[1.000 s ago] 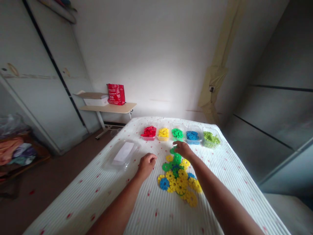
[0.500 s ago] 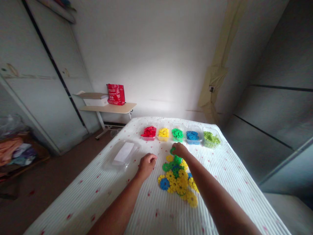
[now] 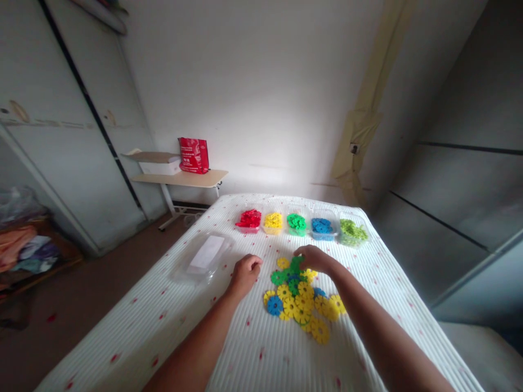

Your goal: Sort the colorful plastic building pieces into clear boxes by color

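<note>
My right hand (image 3: 314, 258) is over the far end of a loose pile of flower-shaped plastic discs, with the thumb and index finger around a green disc (image 3: 297, 264). Near it in the pile lie yellow discs (image 3: 303, 302) and a blue disc (image 3: 274, 306), some overlapping. To the left of the pile, my left hand (image 3: 245, 272) rests on the white cloth with its fingers curled in and nothing visible in them. Beyond the hands stands a row of clear tubs: red pieces (image 3: 250, 219), yellow pieces (image 3: 273, 220), green pieces (image 3: 296, 222), blue pieces (image 3: 322, 226) and light green pieces (image 3: 353, 231).
A clear plastic lid or tray (image 3: 183, 272) with a white paper (image 3: 207, 252) lies left of my left hand. The ribbed cloth (image 3: 163, 337) covers the table. Behind it, a small side table (image 3: 192, 178) holds a red bag (image 3: 193, 155) and a white box (image 3: 160, 166).
My right hand has moved right and slightly nearer, back onto the pile. The green disc it held beyond the pile no longer shows there. My left hand has stayed in place.
</note>
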Action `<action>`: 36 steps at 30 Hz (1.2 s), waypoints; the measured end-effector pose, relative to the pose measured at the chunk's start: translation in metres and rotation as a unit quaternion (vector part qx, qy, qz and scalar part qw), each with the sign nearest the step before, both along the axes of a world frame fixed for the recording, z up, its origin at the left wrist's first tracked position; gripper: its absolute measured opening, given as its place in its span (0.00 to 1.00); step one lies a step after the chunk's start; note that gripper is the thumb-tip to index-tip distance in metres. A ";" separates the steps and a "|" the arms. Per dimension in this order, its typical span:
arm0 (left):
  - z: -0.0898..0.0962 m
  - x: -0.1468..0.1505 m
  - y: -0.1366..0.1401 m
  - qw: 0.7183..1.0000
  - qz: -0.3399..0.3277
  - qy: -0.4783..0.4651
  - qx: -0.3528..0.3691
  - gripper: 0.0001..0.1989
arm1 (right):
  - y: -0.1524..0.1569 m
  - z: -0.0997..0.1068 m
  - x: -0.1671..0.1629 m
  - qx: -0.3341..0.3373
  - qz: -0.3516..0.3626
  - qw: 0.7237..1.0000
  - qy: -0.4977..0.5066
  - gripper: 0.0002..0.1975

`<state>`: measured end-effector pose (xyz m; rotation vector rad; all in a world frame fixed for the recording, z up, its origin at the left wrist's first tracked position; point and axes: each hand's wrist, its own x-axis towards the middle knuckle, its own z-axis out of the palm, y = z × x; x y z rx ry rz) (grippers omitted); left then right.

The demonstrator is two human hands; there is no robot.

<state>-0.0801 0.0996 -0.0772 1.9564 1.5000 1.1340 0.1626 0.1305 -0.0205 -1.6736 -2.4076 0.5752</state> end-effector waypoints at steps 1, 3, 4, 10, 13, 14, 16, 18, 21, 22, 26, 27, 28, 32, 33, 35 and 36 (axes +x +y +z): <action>0.000 0.000 0.000 1.000 0.001 0.001 0.001 0.11 | -0.003 -0.003 0.000 0.003 -0.004 1.000 -0.016 0.21; 0.000 0.000 0.000 1.000 0.000 0.002 0.007 0.11 | -0.006 -0.008 -0.003 0.008 -0.007 1.000 -0.024 0.21; 0.000 0.000 0.000 1.000 -0.002 0.001 0.011 0.11 | -0.007 -0.010 -0.004 0.009 -0.009 1.000 -0.026 0.21; -0.001 0.000 -0.001 1.000 -0.003 -0.001 0.021 0.11 | -0.007 -0.009 -0.008 0.013 -0.045 0.999 -0.019 0.19; -0.001 0.000 0.000 1.000 -0.004 0.001 0.020 0.10 | -0.007 -0.002 -0.004 -0.004 -0.054 0.998 0.010 0.15; -0.001 0.000 0.000 1.000 -0.004 0.002 0.020 0.10 | -0.007 0.001 -0.002 -0.017 -0.057 0.998 0.024 0.13; -0.001 0.000 0.000 1.000 -0.006 0.004 0.019 0.10 | -0.005 0.008 0.001 -0.042 -0.069 0.995 0.055 0.10; -0.002 0.000 0.000 1.000 -0.005 0.007 0.017 0.10 | 0.002 0.019 0.002 -0.047 -0.096 0.990 0.097 0.07; -0.002 -0.001 0.000 1.000 -0.002 0.010 0.015 0.10 | 0.021 0.037 0.002 0.007 -0.162 0.971 0.173 0.08; -0.002 -0.001 0.000 1.000 -0.001 0.008 0.016 0.10 | 0.028 0.042 0.001 0.031 -0.187 0.962 0.196 0.11; -0.002 -0.001 0.000 1.000 0.000 0.000 0.013 0.10 | 0.044 0.051 0.002 0.101 -0.269 0.930 0.230 0.23; -0.002 -0.001 0.000 1.000 0.001 -0.001 0.010 0.10 | 0.043 0.049 0.004 0.124 -0.280 0.926 0.220 0.21; -0.001 -0.001 0.000 1.000 0.002 -0.003 0.007 0.11 | 0.041 0.045 0.007 0.149 -0.284 0.925 0.205 0.19; 0.002 -0.001 -0.001 1.000 -0.001 -0.001 0.003 0.11 | 0.012 0.015 0.027 0.204 -0.248 0.936 0.147 0.08; 0.003 0.000 -0.002 1.000 -0.001 0.000 0.004 0.11 | 0.003 0.006 0.035 0.196 -0.237 0.942 0.138 0.08; 0.003 0.000 -0.002 1.000 -0.002 0.003 0.006 0.11 | -0.017 -0.011 0.054 0.180 -0.217 0.953 0.114 0.09; 0.003 0.000 -0.003 1.000 -0.002 0.004 0.007 0.11 | -0.026 -0.019 0.064 0.174 -0.214 0.956 0.104 0.09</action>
